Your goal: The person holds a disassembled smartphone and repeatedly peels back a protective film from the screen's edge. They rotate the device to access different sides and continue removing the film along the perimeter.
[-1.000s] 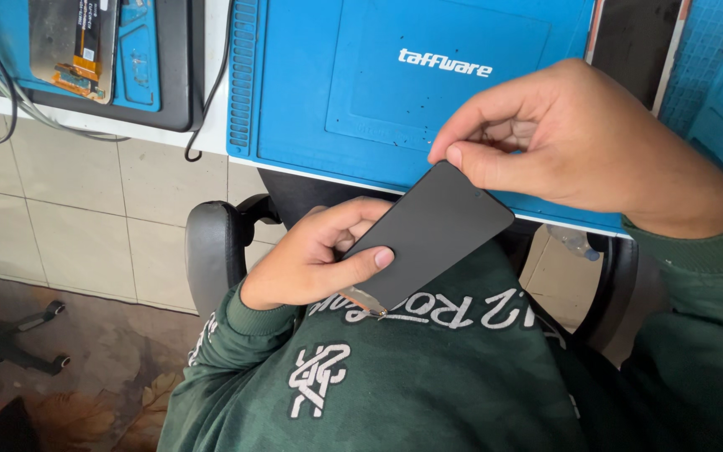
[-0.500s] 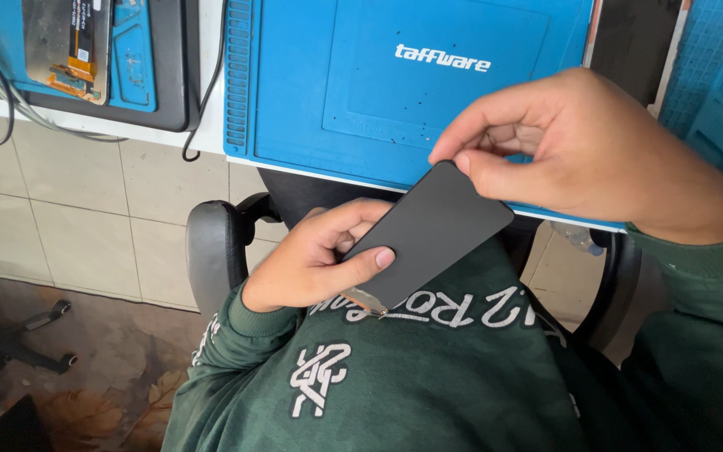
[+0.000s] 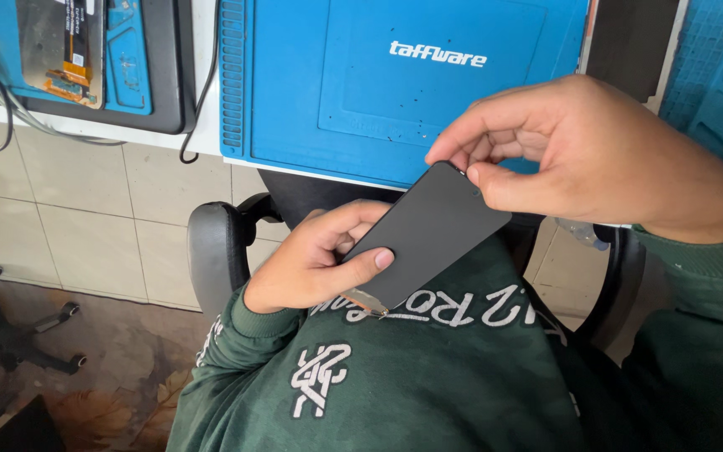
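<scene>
A: Head view, the only one I have. I count two hands and one dark flat panel (image 3: 424,238), held tilted over the lap, in front of the blue mat's near edge.

B: Grip state?

A: Left hand (image 3: 315,264) cradles the panel's lower end, fingers curled under it, thumb pressed flat on its face. Right hand (image 3: 579,151) pinches the upper corner between thumb and forefinger, the other fingers loosely curled. Both are closed on the same panel.

B: Surroundings, counted?

A: One large blue mat (image 3: 311,92) on the bench, one dark tray (image 3: 165,75) left of it carrying one part with an orange flex strip (image 3: 64,50), one black chair armrest (image 3: 215,255), one chair base (image 3: 10,331) on the floor.
</scene>
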